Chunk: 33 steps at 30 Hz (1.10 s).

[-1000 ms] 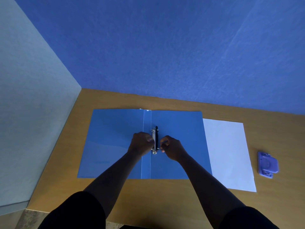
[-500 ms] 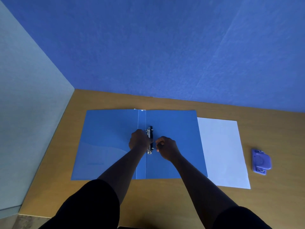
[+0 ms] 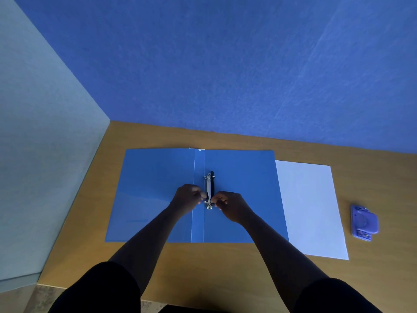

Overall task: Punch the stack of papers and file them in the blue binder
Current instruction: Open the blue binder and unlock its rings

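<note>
Blue binder (image 3: 158, 195) lies open flat on wooden desk (image 3: 225, 267). Left hand (image 3: 187, 201) and right hand (image 3: 230, 205) pinch its ring mechanism (image 3: 209, 190) from either side. White paper stack (image 3: 309, 208) lies just right, purple punch (image 3: 363, 222) beyond.

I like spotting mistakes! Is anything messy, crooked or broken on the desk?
Nothing stands out. The blue binder lies open and flat, the papers sit neatly beside it, and the purple punch rests further right. Both hands pinch at the ring clip.
</note>
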Available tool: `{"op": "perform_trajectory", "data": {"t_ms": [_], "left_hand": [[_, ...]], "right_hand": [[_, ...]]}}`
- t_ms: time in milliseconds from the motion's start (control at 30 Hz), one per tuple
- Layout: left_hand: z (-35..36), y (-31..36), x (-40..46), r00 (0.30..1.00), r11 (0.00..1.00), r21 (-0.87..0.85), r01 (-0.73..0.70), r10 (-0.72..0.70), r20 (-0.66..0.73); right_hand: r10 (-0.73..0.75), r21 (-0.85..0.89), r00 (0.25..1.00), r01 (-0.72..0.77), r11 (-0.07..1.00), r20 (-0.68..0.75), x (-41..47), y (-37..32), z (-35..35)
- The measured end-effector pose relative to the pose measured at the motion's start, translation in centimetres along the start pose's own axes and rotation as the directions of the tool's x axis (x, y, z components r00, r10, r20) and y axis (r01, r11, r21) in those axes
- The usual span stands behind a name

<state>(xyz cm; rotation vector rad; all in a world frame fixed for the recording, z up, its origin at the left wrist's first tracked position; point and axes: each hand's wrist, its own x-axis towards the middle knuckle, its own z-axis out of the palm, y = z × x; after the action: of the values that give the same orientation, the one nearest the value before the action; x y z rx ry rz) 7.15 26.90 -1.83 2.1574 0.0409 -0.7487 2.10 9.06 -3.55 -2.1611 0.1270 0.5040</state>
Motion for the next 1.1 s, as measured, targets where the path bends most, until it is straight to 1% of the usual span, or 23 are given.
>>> {"op": "perform_trajectory", "data": {"t_ms": [67,133,233,300,400,533,733,900,1033,1100], "left_hand": [[-0.2,-1.1,-0.5,0.996,0.995,0.049,-0.084,0.082,0.040],[-0.2,-1.9,-0.8,0.987,0.984,0.087,-0.155,0.152,0.046],[0.5,-2.1,-0.8,0.979,0.973,0.114,-0.200,0.204,-0.027],[0.9,-1.8,-0.7,0.978,0.974,0.117,-0.193,0.201,-0.062],[1.4,-1.4,-0.5,0.982,0.979,0.121,-0.166,0.175,-0.071],[2.2,-1.3,0.0,0.989,0.975,0.197,-0.104,0.122,-0.082],[2.8,-1.6,0.5,0.990,0.953,0.296,-0.067,0.100,-0.099],[3.1,-1.0,0.2,0.988,0.943,0.320,-0.092,0.126,-0.087],[3.1,-0.9,-0.2,0.984,0.952,0.290,-0.097,0.136,-0.118],[2.9,-1.1,-0.3,0.984,0.966,0.238,-0.102,0.133,-0.117]], "right_hand": [[0.024,0.031,0.999,-0.026,0.999,0.046,0.0,0.3,-0.1],[0.050,0.064,0.997,-0.054,0.996,0.065,0.2,0.5,-0.1],[0.070,0.055,0.997,-0.072,0.996,0.034,0.2,0.6,0.2],[0.077,0.044,0.997,-0.077,0.996,-0.006,0.3,0.5,0.5],[0.088,0.029,0.994,-0.087,0.996,-0.063,0.4,0.2,1.3],[0.126,0.043,0.985,-0.121,0.992,-0.122,0.5,-0.3,1.9],[0.126,0.035,0.978,-0.122,0.992,-0.164,0.5,-0.5,2.2],[0.137,0.051,0.975,-0.130,0.990,-0.176,0.6,-0.7,2.5],[0.139,0.096,0.972,-0.123,0.988,-0.189,0.5,-1.0,2.3],[0.135,0.122,0.975,-0.115,0.986,-0.177,0.4,-0.9,1.9]]}}
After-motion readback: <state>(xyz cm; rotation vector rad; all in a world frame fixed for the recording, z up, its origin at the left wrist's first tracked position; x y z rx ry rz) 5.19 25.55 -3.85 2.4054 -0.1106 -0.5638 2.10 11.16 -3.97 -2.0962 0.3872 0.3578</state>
